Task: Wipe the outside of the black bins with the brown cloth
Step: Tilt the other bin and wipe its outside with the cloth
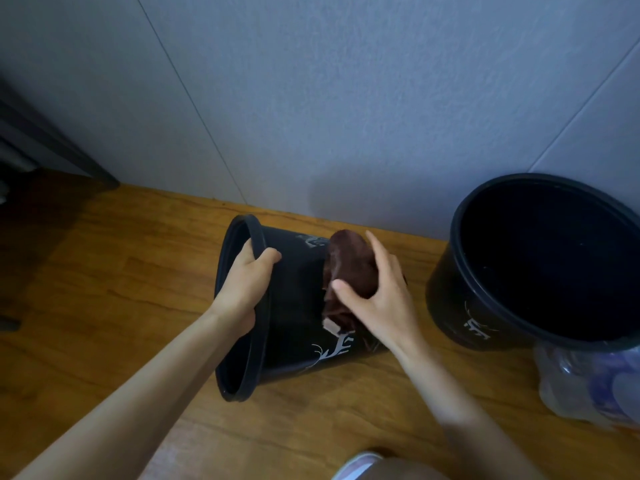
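Head view: two black bins, one brown cloth, two bare hands, all low on a wooden floor (114, 271) against a pale wall (311, 98).

First bin (294, 289) tipped on its side, long axis running left to right, open mouth facing left and slightly toward the camera, base toward the right and hidden behind cloth and hand. White deer-like print on the side wall.

Left hand (247, 284) clamped on the upper rim, fingers (272, 254) curled over the edge, thumb inside the mouth.

Right hand (379, 296) on the upturned side, fingers spread and pressing the brown cloth (349, 268) flat against the wall.

Second bin (540, 265) upright at right, mouth upward, well apart. Clear plastic bag (585, 386) just below it.
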Demonstrator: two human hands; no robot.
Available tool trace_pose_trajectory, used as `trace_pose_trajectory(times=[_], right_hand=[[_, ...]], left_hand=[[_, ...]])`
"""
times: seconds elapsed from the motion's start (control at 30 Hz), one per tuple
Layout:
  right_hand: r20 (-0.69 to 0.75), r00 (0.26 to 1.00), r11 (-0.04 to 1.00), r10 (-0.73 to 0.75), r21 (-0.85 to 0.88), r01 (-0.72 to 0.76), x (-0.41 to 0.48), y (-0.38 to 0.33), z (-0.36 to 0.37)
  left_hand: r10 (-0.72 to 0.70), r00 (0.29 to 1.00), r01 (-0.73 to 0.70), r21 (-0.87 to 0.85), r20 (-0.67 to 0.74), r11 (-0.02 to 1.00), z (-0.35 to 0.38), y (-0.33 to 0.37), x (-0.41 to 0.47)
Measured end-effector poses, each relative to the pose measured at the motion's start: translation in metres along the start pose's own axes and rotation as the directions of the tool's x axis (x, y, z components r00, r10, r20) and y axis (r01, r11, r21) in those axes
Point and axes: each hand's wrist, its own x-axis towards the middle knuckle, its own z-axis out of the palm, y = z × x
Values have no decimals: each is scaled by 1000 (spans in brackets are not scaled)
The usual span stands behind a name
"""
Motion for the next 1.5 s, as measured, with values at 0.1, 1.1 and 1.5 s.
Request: trace_pose_trajectory(times=[0.1, 1.1, 1.5], right_hand=[[-18, 998, 987, -64, -152, 60, 0, -12, 6], [-222, 934, 959, -280, -106, 263, -21, -3, 52], [-351, 924, 967, 152, -140, -212, 41, 66, 1]], left_hand=[[4, 1000, -4, 2, -7, 1000, 0, -2, 1], [-18, 995, 21, 28, -96, 999, -10, -3, 10], [89, 996, -89, 96, 0, 991, -14, -11, 2]])
